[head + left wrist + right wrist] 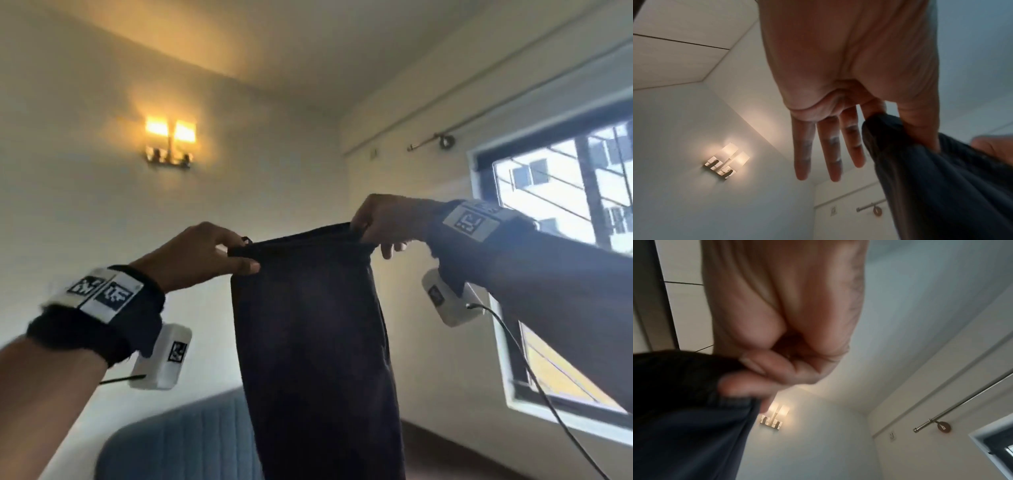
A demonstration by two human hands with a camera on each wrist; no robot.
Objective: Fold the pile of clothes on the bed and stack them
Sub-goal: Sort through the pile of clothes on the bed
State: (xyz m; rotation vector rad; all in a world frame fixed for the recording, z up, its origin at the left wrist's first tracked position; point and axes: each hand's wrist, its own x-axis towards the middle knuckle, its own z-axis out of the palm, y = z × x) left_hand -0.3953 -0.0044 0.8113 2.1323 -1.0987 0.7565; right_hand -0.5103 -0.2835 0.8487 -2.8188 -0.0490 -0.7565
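Trousers (pixel 315 342), dark and soft, hung in the air between two raised hands, above the bed.

Left to right: the left hand (pixel 202 255) pinched one end of the top band between thumb and forefinger, its other three fingers (pixel 826 149) spread straight and clear of the cloth; the band ran taut and nearly level across to the right hand (pixel 383 219), which was curled tight round the other end. Below the band the cloth was plain, near-black to navy and unpatterned, dropping limp and straight out of view, the legs seemingly lying together. It looked light and floppy, likely to sag or twist if either end slipped, so the band's two ends seemed the right places to hold. A blue headboard (pixel 178 442) showed below.
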